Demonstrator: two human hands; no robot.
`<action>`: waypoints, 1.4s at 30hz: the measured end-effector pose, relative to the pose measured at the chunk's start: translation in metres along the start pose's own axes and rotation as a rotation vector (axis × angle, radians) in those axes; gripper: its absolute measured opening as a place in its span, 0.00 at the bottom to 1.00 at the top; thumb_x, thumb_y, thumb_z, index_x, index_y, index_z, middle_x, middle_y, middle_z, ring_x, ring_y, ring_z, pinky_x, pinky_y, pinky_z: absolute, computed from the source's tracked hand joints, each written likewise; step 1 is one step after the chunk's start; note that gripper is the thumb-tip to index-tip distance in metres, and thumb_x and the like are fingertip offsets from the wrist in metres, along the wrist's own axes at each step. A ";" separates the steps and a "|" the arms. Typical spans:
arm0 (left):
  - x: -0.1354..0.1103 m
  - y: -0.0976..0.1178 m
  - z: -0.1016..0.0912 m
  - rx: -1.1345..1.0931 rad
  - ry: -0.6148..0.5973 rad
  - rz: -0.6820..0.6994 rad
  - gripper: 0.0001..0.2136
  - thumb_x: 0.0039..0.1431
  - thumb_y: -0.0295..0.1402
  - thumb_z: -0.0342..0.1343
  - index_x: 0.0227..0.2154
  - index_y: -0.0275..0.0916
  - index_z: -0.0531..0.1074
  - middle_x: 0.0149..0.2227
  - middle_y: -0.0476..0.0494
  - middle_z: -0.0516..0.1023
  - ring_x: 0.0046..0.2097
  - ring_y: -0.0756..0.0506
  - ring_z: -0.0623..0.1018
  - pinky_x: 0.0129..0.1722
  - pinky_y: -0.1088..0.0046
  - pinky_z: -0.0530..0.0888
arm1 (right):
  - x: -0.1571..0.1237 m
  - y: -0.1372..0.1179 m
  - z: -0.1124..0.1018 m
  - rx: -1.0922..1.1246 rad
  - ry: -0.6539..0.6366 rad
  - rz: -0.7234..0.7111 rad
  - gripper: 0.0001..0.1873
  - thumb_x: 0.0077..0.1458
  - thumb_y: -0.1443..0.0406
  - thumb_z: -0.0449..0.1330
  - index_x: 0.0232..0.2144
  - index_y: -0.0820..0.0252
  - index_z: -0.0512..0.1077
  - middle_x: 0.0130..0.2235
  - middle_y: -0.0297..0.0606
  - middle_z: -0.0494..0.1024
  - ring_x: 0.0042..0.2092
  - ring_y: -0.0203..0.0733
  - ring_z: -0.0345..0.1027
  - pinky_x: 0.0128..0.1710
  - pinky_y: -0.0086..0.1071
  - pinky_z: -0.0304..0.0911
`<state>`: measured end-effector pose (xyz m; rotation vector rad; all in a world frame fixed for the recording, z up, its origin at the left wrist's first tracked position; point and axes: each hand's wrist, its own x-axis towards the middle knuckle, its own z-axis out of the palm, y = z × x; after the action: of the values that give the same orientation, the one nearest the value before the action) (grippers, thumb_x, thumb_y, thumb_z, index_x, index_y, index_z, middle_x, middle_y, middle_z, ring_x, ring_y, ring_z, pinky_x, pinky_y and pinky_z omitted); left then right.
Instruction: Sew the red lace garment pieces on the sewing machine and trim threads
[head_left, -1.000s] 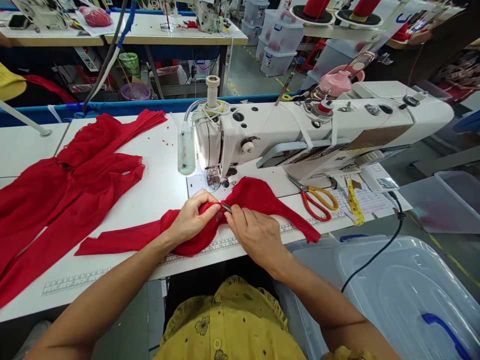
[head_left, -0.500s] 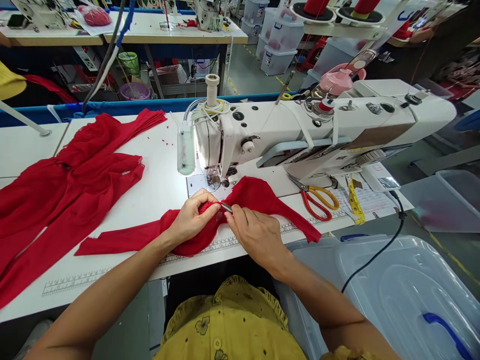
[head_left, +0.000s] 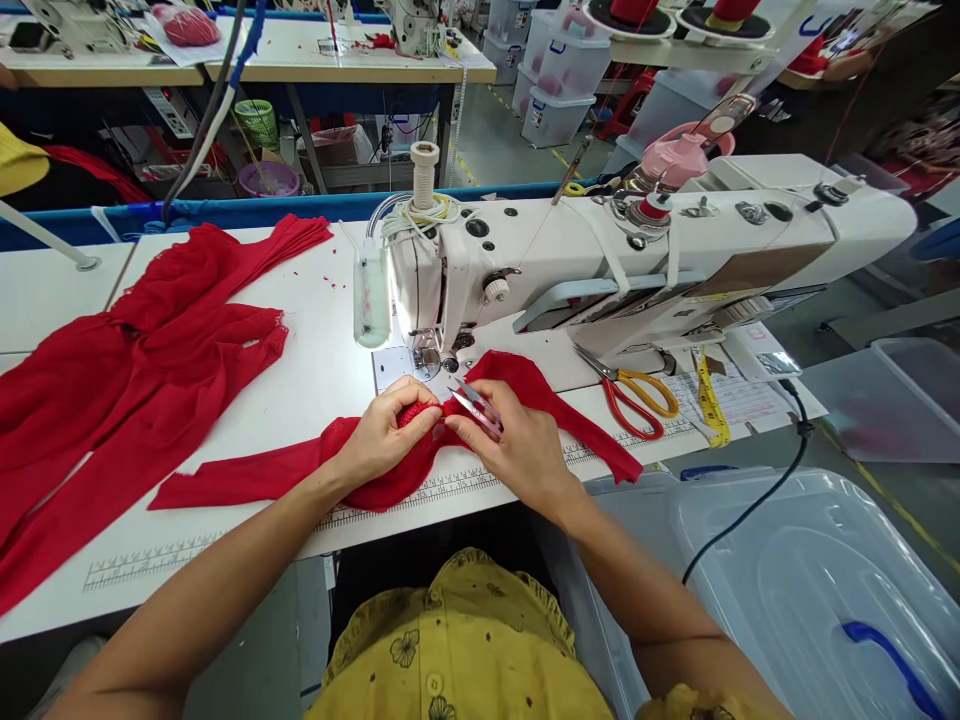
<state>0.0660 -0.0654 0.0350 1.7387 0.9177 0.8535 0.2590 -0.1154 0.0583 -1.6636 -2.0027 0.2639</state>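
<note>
Fabric pile [head_left: 142, 370], red, lies left of both hands. Left hand [head_left: 379, 435] pinches the red garment piece [head_left: 409, 478], spread beneath both hands, presumably to steady it. Right hand [head_left: 521, 445] grips thread snips [head_left: 475, 411], blades parted, beside the pinch. Farther right: scissors [head_left: 630, 400], then printed sheet [head_left: 750, 410], text illegible; no brand readable.

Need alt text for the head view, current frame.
Left hand pinching red fabric on a white table; right hand holding small thread snips, blades apart, near the left hand. A white sewing machine stands beyond, a heap of red cloth lies to the left, and scissors lie to the right.
</note>
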 end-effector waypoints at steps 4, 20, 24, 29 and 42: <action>0.000 0.000 0.000 -0.017 -0.022 0.012 0.08 0.66 0.35 0.53 0.31 0.39 0.71 0.36 0.46 0.72 0.40 0.46 0.73 0.45 0.68 0.69 | 0.014 0.004 -0.001 0.290 -0.198 0.057 0.07 0.61 0.60 0.59 0.40 0.54 0.73 0.27 0.28 0.75 0.28 0.35 0.67 0.28 0.27 0.53; 0.002 -0.001 -0.001 -0.021 0.026 -0.012 0.08 0.66 0.34 0.52 0.31 0.40 0.70 0.36 0.47 0.71 0.40 0.47 0.71 0.45 0.69 0.68 | 0.012 0.013 0.008 0.386 -0.041 0.157 0.04 0.57 0.64 0.57 0.31 0.55 0.72 0.24 0.28 0.70 0.25 0.34 0.60 0.27 0.28 0.54; 0.001 0.001 0.001 -0.112 0.049 -0.087 0.09 0.67 0.37 0.51 0.33 0.40 0.69 0.32 0.49 0.72 0.36 0.48 0.73 0.41 0.71 0.69 | 0.011 0.013 0.010 0.377 -0.002 0.156 0.06 0.58 0.62 0.57 0.33 0.56 0.73 0.25 0.29 0.71 0.25 0.34 0.61 0.27 0.28 0.56; 0.000 0.003 0.003 -0.154 0.044 -0.100 0.09 0.67 0.38 0.52 0.33 0.39 0.68 0.31 0.50 0.73 0.35 0.49 0.73 0.41 0.72 0.70 | 0.006 0.010 0.009 0.327 0.008 0.099 0.08 0.61 0.59 0.57 0.37 0.56 0.74 0.28 0.31 0.77 0.27 0.35 0.67 0.29 0.28 0.59; -0.001 0.006 -0.003 -0.130 0.023 -0.130 0.09 0.66 0.38 0.52 0.34 0.39 0.70 0.33 0.50 0.74 0.37 0.48 0.73 0.41 0.72 0.69 | 0.043 0.077 -0.041 -0.759 -0.114 0.220 0.18 0.68 0.59 0.51 0.47 0.68 0.72 0.40 0.53 0.80 0.39 0.56 0.75 0.31 0.35 0.56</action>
<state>0.0640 -0.0667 0.0411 1.5436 0.9587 0.8302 0.3409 -0.0642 0.0682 -2.3695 -2.1450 -0.3924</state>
